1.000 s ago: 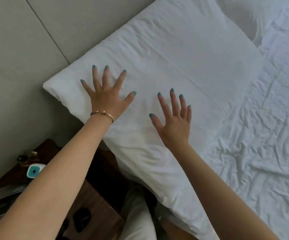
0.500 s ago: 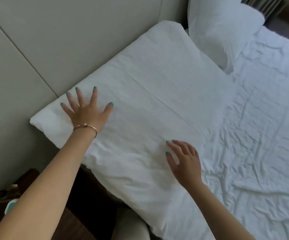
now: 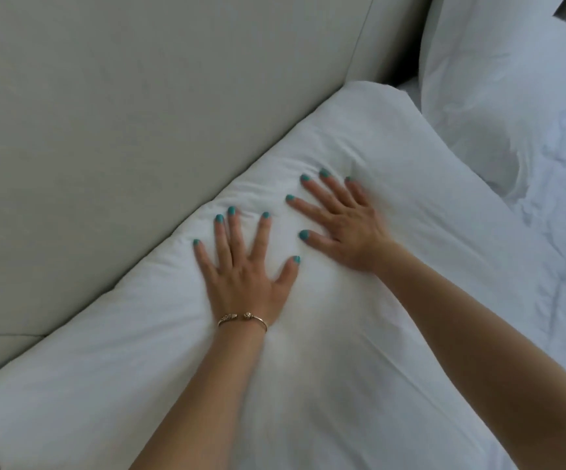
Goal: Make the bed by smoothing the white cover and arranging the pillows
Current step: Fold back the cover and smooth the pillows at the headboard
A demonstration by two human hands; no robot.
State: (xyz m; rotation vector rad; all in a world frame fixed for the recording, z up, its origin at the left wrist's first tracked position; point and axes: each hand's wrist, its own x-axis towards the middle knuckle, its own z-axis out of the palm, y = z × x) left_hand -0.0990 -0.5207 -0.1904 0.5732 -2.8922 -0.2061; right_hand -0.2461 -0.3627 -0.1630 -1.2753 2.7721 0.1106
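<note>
Your left hand (image 3: 240, 276) and right hand (image 3: 346, 225) press flat, fingers spread, gripping nothing, on pillow (image 3: 325, 351); second pillow (image 3: 495, 79) lies far right, nearer right hand.

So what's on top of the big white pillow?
Both hands, left and right, lie flat with spread fingers on the big white pillow. The pillowcase beneath their palms is covered, so it cannot be seen.
</note>
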